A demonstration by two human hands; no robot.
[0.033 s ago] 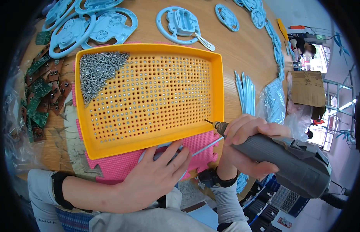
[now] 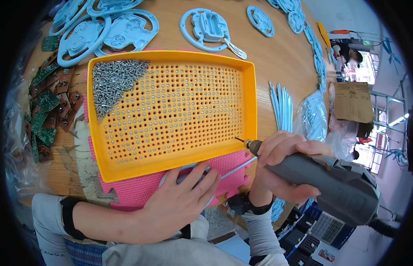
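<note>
My right hand [image 2: 284, 166] is wrapped round a dark grey electric screwdriver [image 2: 326, 181]. Its thin bit points left, over the right end of a yellow tray [image 2: 254, 106]. The tray's perforated floor holds many small screws standing in rows of holes, and a heap of loose silver screws [image 2: 113, 84] fills its far left corner. My left hand [image 2: 179, 199] lies with fingers spread over a light blue plastic part [image 2: 187, 168], mostly hidden beneath it. That part rests on a pink foam mat [image 2: 140, 188] at the tray's near edge.
Light blue wheel-shaped shells [image 2: 84, 37] lie at the far left, with another shell [image 2: 211, 26] behind the tray. Green and brown circuit boards [image 2: 46, 102] are piled left. Right of the tray are light blue sticks [image 2: 282, 106], a bagged bundle [image 2: 314, 115] and a cardboard box [image 2: 353, 101].
</note>
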